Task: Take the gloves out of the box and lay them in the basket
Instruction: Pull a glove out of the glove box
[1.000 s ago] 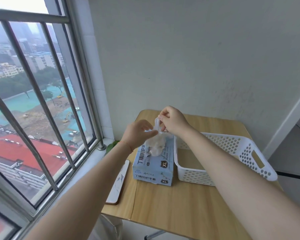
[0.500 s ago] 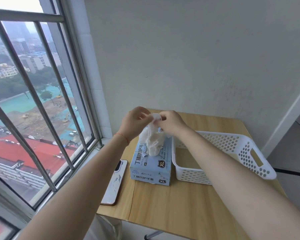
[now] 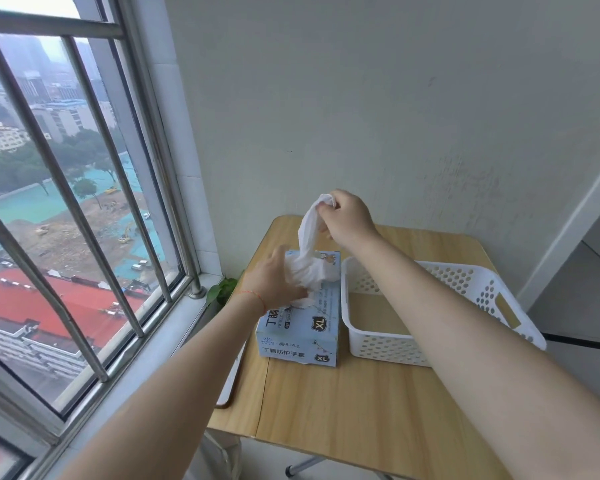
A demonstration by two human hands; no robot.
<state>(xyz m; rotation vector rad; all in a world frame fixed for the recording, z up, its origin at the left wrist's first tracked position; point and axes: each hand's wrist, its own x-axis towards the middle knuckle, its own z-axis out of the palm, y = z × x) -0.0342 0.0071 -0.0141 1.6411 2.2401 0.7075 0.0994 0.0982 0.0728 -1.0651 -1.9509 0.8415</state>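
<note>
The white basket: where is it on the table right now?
In the head view, the white basket stands on the right part of the wooden table, touching or nearly touching the glove box to its left and partly hidden by the right forearm.

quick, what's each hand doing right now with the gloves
Left hand: presses on the bunched gloves at the box opening; whether it grips them cannot be told.
Right hand: closed, pinching the stretched glove above the box.
</note>
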